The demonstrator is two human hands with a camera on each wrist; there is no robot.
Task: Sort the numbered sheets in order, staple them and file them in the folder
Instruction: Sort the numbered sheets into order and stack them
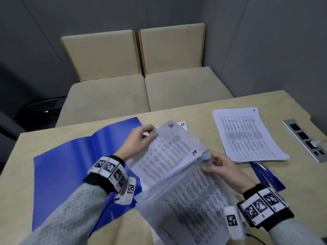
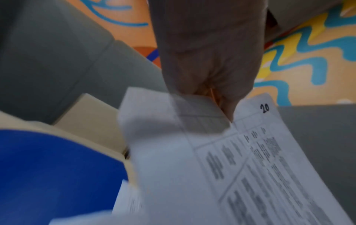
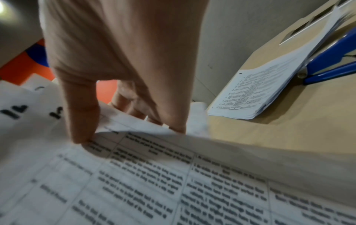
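My left hand (image 1: pixel 141 138) pinches the top edge of the sheet marked 20 (image 2: pixel 240 152), lifted above the table; a sheet marked 19 (image 1: pixel 177 156) shows just under it. My right hand (image 1: pixel 217 165) pinches the upper corner of a bundle of printed sheets (image 1: pixel 194 200), thumb (image 3: pixel 80 121) on top and fingers beneath. An open blue folder (image 1: pixel 70 165) lies flat at the left. A sheet marked 25 (image 1: pixel 183 125) peeks out behind the raised pages. A separate stack with sheet 1 on top (image 1: pixel 247 135) lies at the right.
A blue stapler (image 1: pixel 265 174) lies partly under the right stack. A grey socket panel (image 1: pixel 306 138) is set into the table (image 1: pixel 292 183) at the far right. Two beige cushioned seats (image 1: pixel 141 89) stand beyond the far edge.
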